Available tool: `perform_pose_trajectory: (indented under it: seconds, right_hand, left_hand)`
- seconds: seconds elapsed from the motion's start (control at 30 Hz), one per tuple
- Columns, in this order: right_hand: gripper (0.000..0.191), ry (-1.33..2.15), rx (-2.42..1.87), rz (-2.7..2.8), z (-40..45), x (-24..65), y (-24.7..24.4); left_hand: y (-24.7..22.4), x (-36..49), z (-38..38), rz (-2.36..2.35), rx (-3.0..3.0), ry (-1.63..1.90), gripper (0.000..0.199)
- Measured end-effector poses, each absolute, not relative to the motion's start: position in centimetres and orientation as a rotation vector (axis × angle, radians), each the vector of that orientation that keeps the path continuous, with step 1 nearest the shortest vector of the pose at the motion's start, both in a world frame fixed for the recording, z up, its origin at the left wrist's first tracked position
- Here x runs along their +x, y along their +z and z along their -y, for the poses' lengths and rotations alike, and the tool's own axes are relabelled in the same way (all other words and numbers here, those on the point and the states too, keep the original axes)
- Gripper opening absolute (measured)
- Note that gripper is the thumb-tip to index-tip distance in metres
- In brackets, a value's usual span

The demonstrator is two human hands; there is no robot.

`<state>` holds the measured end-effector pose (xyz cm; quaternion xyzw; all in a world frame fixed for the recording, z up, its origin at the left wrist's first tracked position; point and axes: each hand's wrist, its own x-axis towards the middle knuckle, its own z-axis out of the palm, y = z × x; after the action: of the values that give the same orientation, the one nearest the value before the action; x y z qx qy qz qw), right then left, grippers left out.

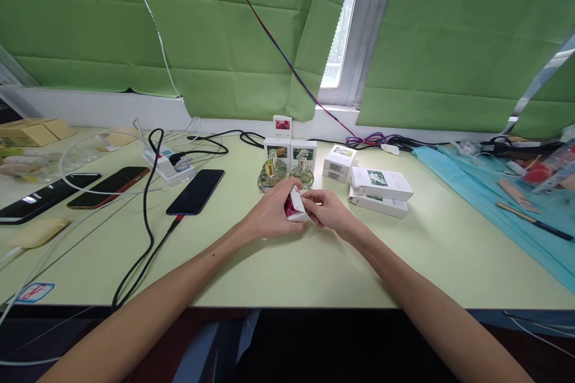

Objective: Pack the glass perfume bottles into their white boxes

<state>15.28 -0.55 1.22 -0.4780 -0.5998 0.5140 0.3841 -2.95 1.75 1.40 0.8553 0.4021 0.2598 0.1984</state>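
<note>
My left hand point(275, 210) is wrapped round a small white perfume box point(299, 206) with a dark pink printed side, held tilted just above the table. At the right end of that box, the fingers of my right hand point(330, 210) are pinched on its edge; the fingertips are partly hidden. Just behind my left hand stand glass perfume bottles, one with a gold neck point(269, 175) and one with a silver neck point(302, 175). White boxes with flower pictures point(303, 149) stand upright behind the bottles.
Right of my hands lie stacked white boxes point(381, 182) and a shorter pair point(340, 161). On the left are a phone point(196, 191) on a cable, two more phones point(108, 187) and a power strip point(168, 166). A blue plastic sheet point(483, 191) covers the right side.
</note>
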Motion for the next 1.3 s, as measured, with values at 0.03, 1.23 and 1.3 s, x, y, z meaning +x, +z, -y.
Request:
perform_pose_trajectory:
  seconds: [0.03, 1.23, 1.3]
  right_hand:
    - [0.029, 1.307, -1.218, 1.533, 0.5, 15.3, 1.2]
    - [0.036, 1.198, -1.263, 1.381, -0.2, 16.0, 0.5]
    - [0.036, 1.19, -1.271, 1.385, -0.2, 16.0, 0.4]
  left_hand:
    - [1.4, -3.0, -1.8, -1.125, 2.392, 0.725, 0.058]
    - [1.5, -3.0, -1.7, -1.073, 2.384, 0.841, 0.054]
    - [1.5, -3.0, -1.7, -1.079, 2.38, 0.843, 0.054]
